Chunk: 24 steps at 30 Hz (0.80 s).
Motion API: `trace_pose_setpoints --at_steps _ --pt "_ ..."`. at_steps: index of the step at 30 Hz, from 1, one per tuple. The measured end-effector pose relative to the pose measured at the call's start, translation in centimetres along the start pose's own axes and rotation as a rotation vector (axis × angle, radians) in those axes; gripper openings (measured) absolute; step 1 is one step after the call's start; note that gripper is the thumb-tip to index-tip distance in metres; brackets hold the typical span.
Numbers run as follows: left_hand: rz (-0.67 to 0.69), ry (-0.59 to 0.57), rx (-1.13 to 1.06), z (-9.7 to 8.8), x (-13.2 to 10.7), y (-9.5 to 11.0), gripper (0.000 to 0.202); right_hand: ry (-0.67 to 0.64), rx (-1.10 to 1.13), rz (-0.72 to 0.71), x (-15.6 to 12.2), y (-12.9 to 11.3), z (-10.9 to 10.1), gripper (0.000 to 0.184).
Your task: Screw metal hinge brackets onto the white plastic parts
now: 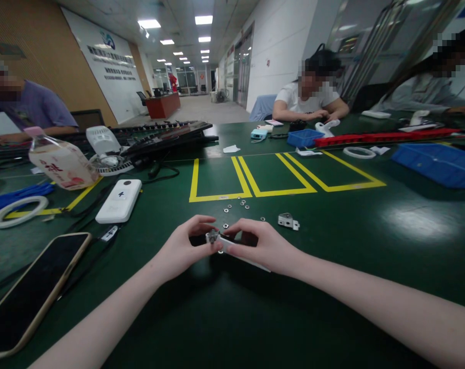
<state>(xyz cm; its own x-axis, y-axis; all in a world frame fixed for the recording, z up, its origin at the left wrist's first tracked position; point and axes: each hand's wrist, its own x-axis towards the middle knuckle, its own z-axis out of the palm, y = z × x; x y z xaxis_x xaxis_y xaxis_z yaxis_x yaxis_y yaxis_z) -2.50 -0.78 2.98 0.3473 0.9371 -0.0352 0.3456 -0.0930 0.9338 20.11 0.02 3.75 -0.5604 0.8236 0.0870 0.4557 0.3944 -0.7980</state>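
Note:
My left hand (181,251) is closed, thumb and fingers pinching a small silver metal part (212,236). My right hand (271,250) grips a long, flat, pale strip (251,262) that slants down to the right under the palm. The strip's upper end meets the metal part; whether the two are joined I cannot tell. Just beyond the fingertips, several small nuts or washers (226,226) lie scattered on the green table (232,318). To the right of them rests a small metal bracket (288,222) with holes. My fingers hide part of what they hold.
On the left are a phone (33,287), a white power bank (119,201) with cables, a bottle (63,161) and a white tape roll (19,211). Yellow tape outlines (220,197) mark the table ahead. A blue tray (436,164) stands right. Other people sit across the table.

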Motion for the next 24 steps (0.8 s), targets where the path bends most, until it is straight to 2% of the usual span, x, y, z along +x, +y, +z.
trace_pose_setpoints --at_steps 4,6,9,12,17,24 --pt "0.006 0.071 0.039 0.5 0.2 -0.3 0.043 0.250 -0.234 -0.035 1.6 2.5 -2.6 0.021" --pt "0.009 0.122 0.071 0.8 0.3 -0.7 0.039 0.303 -0.414 0.005 2.3 4.2 -3.9 0.018" --pt "0.046 0.154 0.060 1.1 0.3 -1.1 0.035 0.245 -0.585 0.060 2.9 6.1 -4.6 0.020" --pt "0.081 0.132 0.027 1.4 0.1 -0.9 0.034 0.207 -0.656 0.056 3.2 6.7 -4.4 0.018" --pt "0.104 0.041 0.022 1.5 -0.3 -0.1 0.035 0.207 -0.652 0.041 3.4 6.2 -3.8 0.011" --pt "0.185 0.044 0.092 1.4 -0.5 0.1 0.031 0.203 -0.590 0.022 3.7 6.2 -3.6 0.011"
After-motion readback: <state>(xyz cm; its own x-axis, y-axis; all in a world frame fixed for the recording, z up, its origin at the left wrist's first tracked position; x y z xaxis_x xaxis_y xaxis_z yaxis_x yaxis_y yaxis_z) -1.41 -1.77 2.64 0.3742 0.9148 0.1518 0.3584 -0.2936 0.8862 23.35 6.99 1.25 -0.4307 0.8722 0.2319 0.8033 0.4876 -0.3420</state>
